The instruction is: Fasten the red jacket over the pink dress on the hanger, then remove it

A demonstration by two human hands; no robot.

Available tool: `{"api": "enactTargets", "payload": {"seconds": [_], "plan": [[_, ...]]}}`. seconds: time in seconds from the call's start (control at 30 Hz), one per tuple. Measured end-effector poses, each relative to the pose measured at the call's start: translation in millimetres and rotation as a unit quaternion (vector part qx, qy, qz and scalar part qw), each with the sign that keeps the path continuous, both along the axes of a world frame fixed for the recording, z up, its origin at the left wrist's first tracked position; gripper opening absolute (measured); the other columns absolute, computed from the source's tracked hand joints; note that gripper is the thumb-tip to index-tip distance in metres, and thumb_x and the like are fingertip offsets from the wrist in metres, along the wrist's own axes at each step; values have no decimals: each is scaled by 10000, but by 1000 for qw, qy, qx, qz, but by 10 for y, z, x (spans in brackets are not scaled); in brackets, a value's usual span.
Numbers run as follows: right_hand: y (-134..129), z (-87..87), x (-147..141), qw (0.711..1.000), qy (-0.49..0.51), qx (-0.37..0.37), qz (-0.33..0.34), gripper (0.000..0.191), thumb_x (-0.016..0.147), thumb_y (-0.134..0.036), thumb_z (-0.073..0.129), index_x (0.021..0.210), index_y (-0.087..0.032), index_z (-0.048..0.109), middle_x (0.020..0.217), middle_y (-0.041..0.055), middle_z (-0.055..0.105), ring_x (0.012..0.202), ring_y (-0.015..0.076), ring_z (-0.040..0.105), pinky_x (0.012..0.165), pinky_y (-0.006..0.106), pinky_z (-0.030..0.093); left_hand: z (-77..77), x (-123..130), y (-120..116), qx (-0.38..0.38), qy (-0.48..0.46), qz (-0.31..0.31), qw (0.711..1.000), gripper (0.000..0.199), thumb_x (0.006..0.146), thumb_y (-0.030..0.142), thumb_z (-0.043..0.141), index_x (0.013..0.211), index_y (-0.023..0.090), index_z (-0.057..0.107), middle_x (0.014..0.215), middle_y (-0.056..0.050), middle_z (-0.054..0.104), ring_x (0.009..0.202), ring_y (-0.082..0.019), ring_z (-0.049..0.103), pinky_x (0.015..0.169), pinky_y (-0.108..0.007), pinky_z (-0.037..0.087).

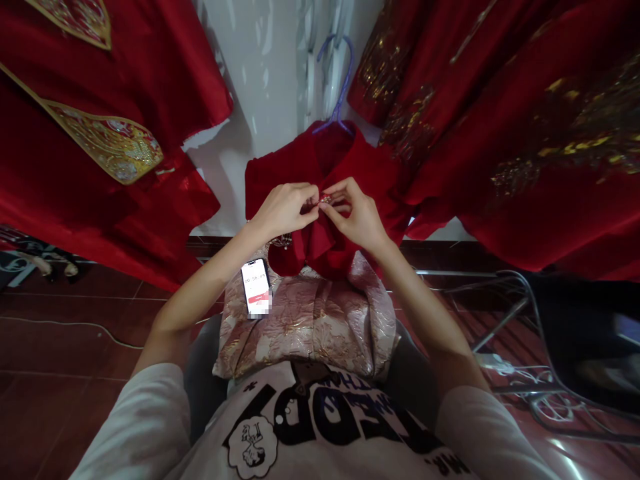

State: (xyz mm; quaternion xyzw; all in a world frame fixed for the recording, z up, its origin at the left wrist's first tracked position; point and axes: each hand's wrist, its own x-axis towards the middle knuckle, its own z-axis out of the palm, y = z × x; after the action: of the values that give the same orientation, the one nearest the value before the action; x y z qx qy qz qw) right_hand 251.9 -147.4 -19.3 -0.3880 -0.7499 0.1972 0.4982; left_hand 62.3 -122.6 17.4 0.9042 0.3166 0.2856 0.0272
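Left hand (286, 208) pinches the red garment (320, 239) (exact grip hidden by curled fingers), right hand (361, 215) a beaded piece (326, 199) at its front. Garment hangs collar-up from a purple hanger (339, 109), long axis roughly upright.

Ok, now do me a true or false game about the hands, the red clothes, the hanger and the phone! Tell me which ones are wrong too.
1. The left hand and right hand are both at the front of a red garment. True.
2. The hands are stretched far apart. False: their fingertips are close together, near a small shiny ornament.
3. The phone has its screen lit up. True.
4. The left hand is holding the phone. False: the phone lies on shiny pink fabric.
5. A purple-blue hanger is at the red garment's neck. True.
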Motion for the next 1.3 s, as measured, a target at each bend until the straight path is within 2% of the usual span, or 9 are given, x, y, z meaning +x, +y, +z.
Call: {"api": "enactTargets", "payload": {"seconds": [0.27,0.37,0.5,0.6,0.73,0.83,0.97,1.13,1.3], "plan": [[5,-6,27,999,-28,3,16,267,890,-406,603,1053,-224,494,959,35,629,878,157,637,757,311,606,-139,17,44,-6,-17,-28,999,73,833,138,580,811,180,636,788,-16,667,728,-150,632,674,-274,473],[21,-64,17,1000,-25,11,2,380,845,-337,621,1166,-230,449,1079,61,589,912,169,618,738,315,592,-207,60,42,-76,-111,-50,990,54,864,162,590,887,175,637,859,-25,699,770,-137,662,717,-266,520],[16,-282,79,1000,-23,13,-8,673,752,-282,674,1317,-231,314,1232,109,520,997,207,614,725,334,575,-291,20,73,-225,-203,-79,950,161,928,197,533,1023,167,660,1033,-67,737,958,-135,706,814,-249,565],[-19,-490,284,998,-32,-40,-20,663,752,-266,647,1303,-224,280,1027,55,590,786,181,627,627,338,531,-410,-133,176,-255,-227,-57,938,190,917,169,524,1006,169,692,1041,-66,752,932,-120,714,827,-244,571],[-48,-638,724,982,-97,-131,-98,410,746,-272,636,1088,-224,414,635,-74,523,470,120,462,512,303,393,-648,-396,313,-236,-264,26,935,183,902,167,528,939,159,708,976,-68,765,848,-113,718,773,-235,570],[-44,-569,997,979,-56,-130,-146,301,736,-304,663,939,-226,455,595,-68,502,502,121,486,506,275,363,-806,-531,307,-246,-261,43,933,159,887,164,551,931,149,703,1003,-84,767,899,-127,721,828,-258,568],[-103,-250,1084,990,38,-102,-94,321,755,-358,715,964,-233,507,658,-56,487,510,88,435,458,234,318,-923,-554,200,-283,-234,12,930,210,910,229,570,1062,162,699,1157,-101,741,1040,-160,709,867,-278,571],[-306,130,807,995,48,-83,-29,330,778,-372,751,1017,-244,564,783,-16,547,593,103,487,486,246,392,-1002,-432,140,-287,-205,20,936,281,913,223,565,1167,183,678,1283,-102,691,1075,-166,706,860,-270,588],[-333,75,401,993,-35,-93,62,285,829,-394,718,1058,-235,662,833,-3,601,659,109,533,573,263,462,-1054,-365,161,-280,-225,42,932,242,890,213,579,1098,178,697,1180,-89,733,989,-152,718,834,-264,592]]}}
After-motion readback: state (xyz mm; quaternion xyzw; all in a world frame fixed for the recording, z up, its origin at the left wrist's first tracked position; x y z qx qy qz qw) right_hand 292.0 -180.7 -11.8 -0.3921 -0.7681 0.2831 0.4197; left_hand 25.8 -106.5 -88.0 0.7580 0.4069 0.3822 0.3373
